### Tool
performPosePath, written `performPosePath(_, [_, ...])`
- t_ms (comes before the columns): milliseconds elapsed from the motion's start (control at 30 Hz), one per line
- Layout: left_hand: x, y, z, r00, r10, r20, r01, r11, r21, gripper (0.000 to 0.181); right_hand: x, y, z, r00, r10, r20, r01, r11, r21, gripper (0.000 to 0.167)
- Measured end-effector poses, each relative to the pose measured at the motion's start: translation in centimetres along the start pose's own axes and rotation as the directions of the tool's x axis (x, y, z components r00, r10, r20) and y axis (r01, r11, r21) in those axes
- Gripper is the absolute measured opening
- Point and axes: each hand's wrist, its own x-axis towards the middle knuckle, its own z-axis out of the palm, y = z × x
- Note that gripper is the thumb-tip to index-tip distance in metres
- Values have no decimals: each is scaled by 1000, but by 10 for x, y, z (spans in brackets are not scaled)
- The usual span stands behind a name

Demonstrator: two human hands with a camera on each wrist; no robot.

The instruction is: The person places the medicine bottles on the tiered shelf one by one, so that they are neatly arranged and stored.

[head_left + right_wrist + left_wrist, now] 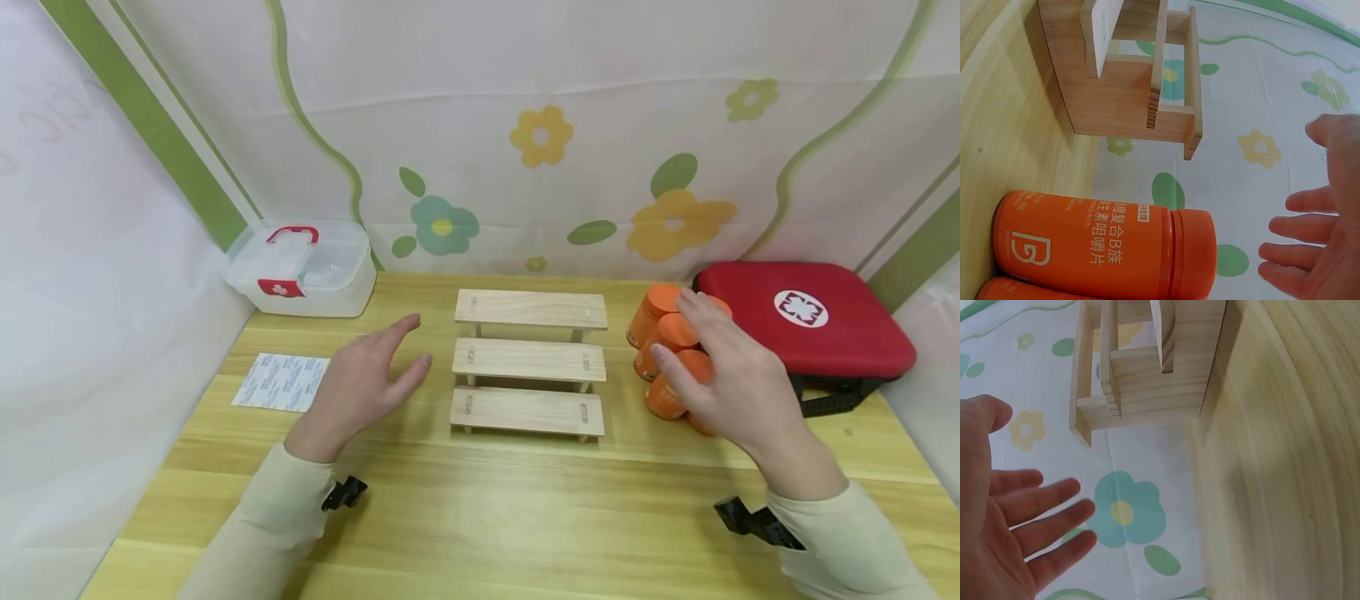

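A small wooden three-step rack [528,360] stands in the middle of the table, its shelves bare. To its left, my left hand [360,387] hovers with fingers spread and holds nothing; the left wrist view shows the palm beside the rack [1160,394]. Several orange bottles [667,333] stand upright in a cluster right of the rack. Above them is my right hand [731,379], fingers extended, hiding part of the cluster. In the right wrist view that hand [1316,231] is apart from the nearest orange bottle [1104,244].
A clear first-aid box [330,279] with a red handle sits at the back left. In front of it lies a printed white blister sheet [273,382], partly behind my left hand. A red zipped case [795,321] with a black strap is at the right. Flowered cloth [480,100] hangs behind.
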Motion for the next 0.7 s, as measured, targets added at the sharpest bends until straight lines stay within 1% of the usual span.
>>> performPosePath(33, [0, 0, 0, 1000, -1, 0, 1, 1000, -22, 58, -1, 1, 0, 999, -11, -30, 11, 1000, 13, 74])
performPosePath(100, [-1, 1, 1, 1000, -3, -4, 3, 998, -56, 54, -2, 3, 0, 998, -20, -66, 23, 999, 37, 71])
performPosePath(200, [-2, 0, 3, 1000, 9, -28, -11, 996, -91, 50, -3, 5, 0, 992, -30, -121, 37, 998, 57, 63])
performPosePath(267, [-3, 0, 4, 999, 19, -40, -24, 992, -122, 48, -5, 8, 1, 985, -32, -172, 47, 995, 82, 55])
performPosePath(333, [-4, -1, 5, 999, 20, -37, -26, 986, -167, 46, -7, 11, 2, 974, -35, -226, 61, 992, 109, 51])
performPosePath(400, [-5, -1, 5, 1000, 6, -16, -10, 975, -221, 45, -9, 14, 2, 962, -32, -271, 74, 987, 144, 48])
performPosePath(500, [-8, -2, 6, 999, -33, 25, 39, 959, -282, 45, -12, 17, 0, 952, -9, -305, 63, 984, 167, 41])
performPosePath(600, [-11, -3, 6, 996, -66, 65, 83, 944, -319, 45, -15, 18, -3, 950, 37, -309, 21, 983, 183, 33])
performPosePath(700, [-14, -4, 8, 992, -81, 100, 111, 932, -344, 45, -19, 20, -6, 949, 77, -307, -22, 984, 180, 30])
